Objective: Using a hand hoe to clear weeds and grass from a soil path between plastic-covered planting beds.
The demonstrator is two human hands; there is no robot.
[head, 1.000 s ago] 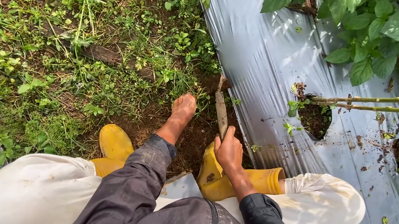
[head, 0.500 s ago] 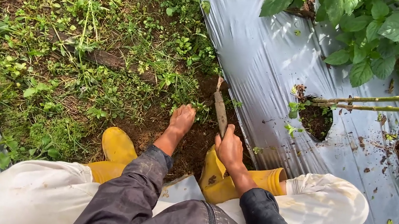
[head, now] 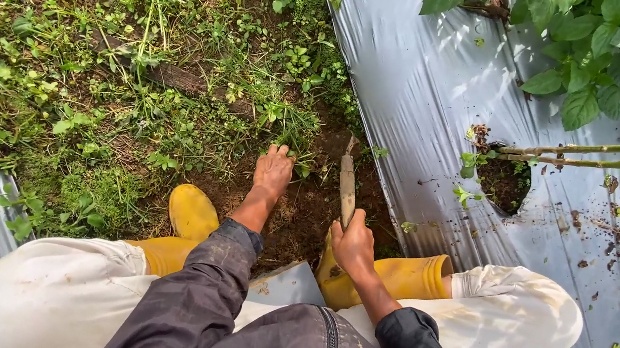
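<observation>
Your right hand (head: 354,242) is closing around the handle of a small digging tool (head: 347,180), whose tip is pointing into the bare soil (head: 304,214) just beside the silver plastic sheet (head: 422,84). Your left hand (head: 274,170) is lying flat and open on the soil, left of the tool, with fingertips touching the weeds (head: 284,125). Your yellow boots (head: 192,212) are standing near the tool.
</observation>
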